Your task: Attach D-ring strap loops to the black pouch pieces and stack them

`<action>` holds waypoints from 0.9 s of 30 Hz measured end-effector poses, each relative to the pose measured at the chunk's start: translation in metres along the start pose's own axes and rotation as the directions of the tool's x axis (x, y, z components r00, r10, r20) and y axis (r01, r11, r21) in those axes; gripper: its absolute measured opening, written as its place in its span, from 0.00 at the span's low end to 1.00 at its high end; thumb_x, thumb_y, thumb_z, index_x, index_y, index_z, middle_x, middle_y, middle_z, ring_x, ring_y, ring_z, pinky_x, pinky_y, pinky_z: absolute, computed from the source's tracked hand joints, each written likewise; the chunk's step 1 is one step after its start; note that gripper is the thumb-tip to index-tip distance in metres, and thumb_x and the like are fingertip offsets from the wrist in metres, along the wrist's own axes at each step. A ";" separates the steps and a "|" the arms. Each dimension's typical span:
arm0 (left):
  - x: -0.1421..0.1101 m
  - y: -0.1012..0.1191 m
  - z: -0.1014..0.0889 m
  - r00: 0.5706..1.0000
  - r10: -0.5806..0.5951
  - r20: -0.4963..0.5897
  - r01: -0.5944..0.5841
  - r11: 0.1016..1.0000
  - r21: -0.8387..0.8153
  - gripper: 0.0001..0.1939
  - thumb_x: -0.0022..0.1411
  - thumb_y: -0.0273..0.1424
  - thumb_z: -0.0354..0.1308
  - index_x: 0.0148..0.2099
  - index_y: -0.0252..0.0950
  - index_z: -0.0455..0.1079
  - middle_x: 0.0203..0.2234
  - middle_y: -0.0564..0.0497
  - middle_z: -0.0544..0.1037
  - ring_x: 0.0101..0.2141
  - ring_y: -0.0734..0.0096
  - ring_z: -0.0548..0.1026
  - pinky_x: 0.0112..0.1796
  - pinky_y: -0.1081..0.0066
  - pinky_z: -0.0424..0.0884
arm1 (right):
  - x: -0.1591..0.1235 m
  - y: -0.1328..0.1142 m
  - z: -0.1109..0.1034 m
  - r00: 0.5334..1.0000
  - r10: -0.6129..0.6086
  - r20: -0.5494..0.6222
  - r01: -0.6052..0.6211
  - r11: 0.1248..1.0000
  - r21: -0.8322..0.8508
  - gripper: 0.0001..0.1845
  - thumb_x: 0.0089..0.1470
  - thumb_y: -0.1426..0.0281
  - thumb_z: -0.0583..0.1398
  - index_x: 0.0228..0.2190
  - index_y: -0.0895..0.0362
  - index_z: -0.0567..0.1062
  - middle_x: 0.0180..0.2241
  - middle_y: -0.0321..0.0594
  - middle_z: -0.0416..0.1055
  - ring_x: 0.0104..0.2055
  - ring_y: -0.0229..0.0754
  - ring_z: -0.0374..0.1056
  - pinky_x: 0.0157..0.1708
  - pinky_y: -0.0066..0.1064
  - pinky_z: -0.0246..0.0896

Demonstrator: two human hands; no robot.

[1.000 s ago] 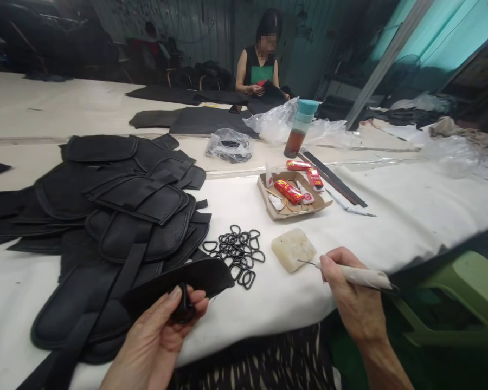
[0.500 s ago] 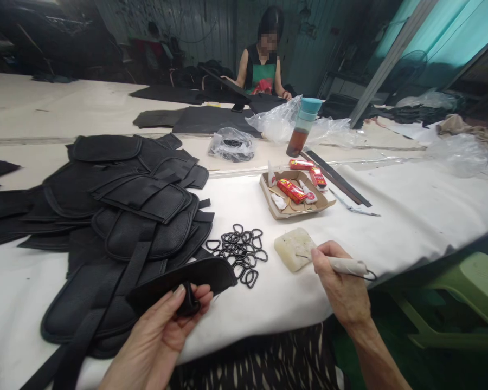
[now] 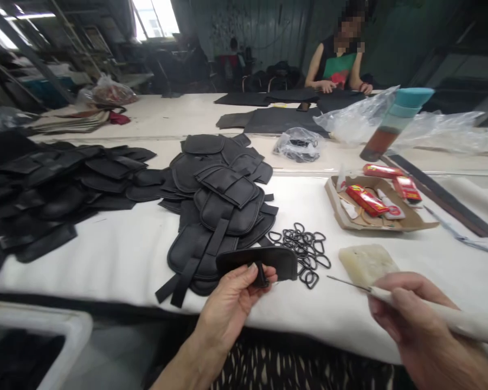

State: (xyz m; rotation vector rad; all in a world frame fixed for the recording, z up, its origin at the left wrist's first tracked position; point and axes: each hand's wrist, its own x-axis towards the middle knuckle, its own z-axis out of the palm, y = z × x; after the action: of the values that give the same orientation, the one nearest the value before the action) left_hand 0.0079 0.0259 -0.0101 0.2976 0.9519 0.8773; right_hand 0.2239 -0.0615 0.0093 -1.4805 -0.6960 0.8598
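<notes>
In my left hand (image 3: 238,295) a black leather-like piece (image 3: 282,262) is gripped, its strap folded into a loop between thumb and fingers. My right hand (image 3: 417,314) is closed around the pale handle of an awl-like tool (image 3: 384,295); its thin metal tip points left toward the left hand, apart from the piece. Just beyond the right hand lies a block of yellowish wax (image 3: 368,264). A heap of black D-rings (image 3: 305,246) sits behind the held piece. To the left is a pile of black padded pieces with straps (image 3: 230,203).
A cardboard tray (image 3: 341,219) holds red-and-yellow boxes and small tubes. Behind it stand a blue-lidded bottle (image 3: 394,127) and plastic wrap. More black pieces (image 3: 65,173) are heaped at left. A white bin (image 3: 75,330) is below the table edge. A co-worker (image 3: 337,65) sits across.
My view has swung left. The tool's tip has come away from the wax block and now points toward my left hand, which still grips the same black piece.
</notes>
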 end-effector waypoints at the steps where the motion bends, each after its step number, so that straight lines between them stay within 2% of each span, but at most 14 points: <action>1: 0.000 -0.001 -0.002 1.000 0.003 0.022 -0.003 1.000 -0.004 0.04 0.52 0.25 0.64 0.29 0.28 0.77 0.29 0.41 0.81 0.33 0.64 0.79 0.38 0.69 0.73 | -0.001 0.001 0.010 0.997 0.016 0.079 -0.020 0.999 0.042 0.11 0.48 0.60 0.63 0.24 0.54 0.72 0.20 0.34 0.66 0.20 0.35 0.57 0.18 0.25 0.53; 4: 0.000 -0.003 -0.005 0.997 0.017 0.075 -0.016 1.000 -0.015 0.06 0.50 0.27 0.66 0.30 0.28 0.78 0.29 0.43 0.81 0.34 0.65 0.78 0.39 0.69 0.72 | -0.003 0.004 0.040 0.979 0.024 0.205 -0.032 0.999 0.034 0.12 0.49 0.59 0.62 0.24 0.55 0.72 0.20 0.35 0.67 0.20 0.33 0.57 0.20 0.24 0.54; 9: -0.001 -0.005 -0.007 0.990 0.034 0.140 -0.032 0.999 -0.013 0.08 0.51 0.28 0.65 0.32 0.26 0.78 0.30 0.42 0.81 0.35 0.66 0.77 0.41 0.69 0.71 | 0.000 0.013 0.068 0.964 -0.014 0.264 0.012 1.000 0.011 0.13 0.51 0.58 0.61 0.26 0.55 0.71 0.21 0.34 0.69 0.20 0.33 0.58 0.21 0.25 0.54; 15: 0.001 -0.005 -0.010 0.979 0.042 0.200 -0.044 0.999 0.004 0.08 0.55 0.29 0.62 0.33 0.27 0.78 0.30 0.44 0.81 0.36 0.66 0.76 0.44 0.68 0.68 | 0.000 0.015 0.076 0.963 -0.004 0.270 0.037 0.992 -0.118 0.14 0.52 0.56 0.59 0.26 0.54 0.70 0.22 0.32 0.70 0.21 0.33 0.58 0.22 0.25 0.54; 27: 0.002 -0.007 -0.010 0.973 0.047 0.227 -0.048 0.999 -0.002 0.09 0.56 0.29 0.61 0.33 0.27 0.78 0.31 0.43 0.80 0.36 0.64 0.75 0.44 0.66 0.68 | 0.001 0.021 0.089 0.953 0.007 0.302 0.027 0.994 -0.109 0.14 0.53 0.57 0.58 0.26 0.55 0.70 0.20 0.32 0.67 0.23 0.35 0.59 0.24 0.27 0.55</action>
State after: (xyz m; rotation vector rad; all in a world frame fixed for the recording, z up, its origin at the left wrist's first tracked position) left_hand 0.0040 0.0216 -0.0206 0.4162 0.7361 0.8648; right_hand 0.1485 -0.0142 -0.0116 -1.4569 -0.9921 1.0671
